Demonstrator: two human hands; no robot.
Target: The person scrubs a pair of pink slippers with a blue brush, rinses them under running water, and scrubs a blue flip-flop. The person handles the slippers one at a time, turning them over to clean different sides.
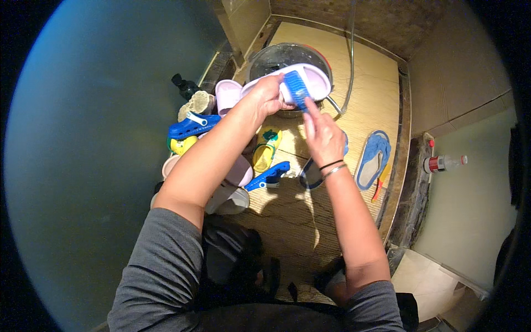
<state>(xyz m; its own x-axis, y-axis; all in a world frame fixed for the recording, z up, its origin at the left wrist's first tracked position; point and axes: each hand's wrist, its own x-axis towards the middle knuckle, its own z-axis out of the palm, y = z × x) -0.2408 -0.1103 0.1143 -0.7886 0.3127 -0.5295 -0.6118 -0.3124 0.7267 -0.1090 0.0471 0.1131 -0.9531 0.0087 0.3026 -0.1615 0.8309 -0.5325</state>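
Note:
My left hand grips a pale lilac slide sandal near its middle and holds it over a bucket. In my right hand is a scrubbing brush with blue bristles, its head over the strap of the sandal. The brush is slightly blurred, and the fingers wrap round its handle. Dark contents show inside the bucket, whose front is partly hidden by the sandal and both hands.
Left of the bucket lie a lilac slide, a blue clog and several other shoes. Nearer are a yellow clog and another blue clog. At right are a blue-grey slipper, a hose and a plastic bottle.

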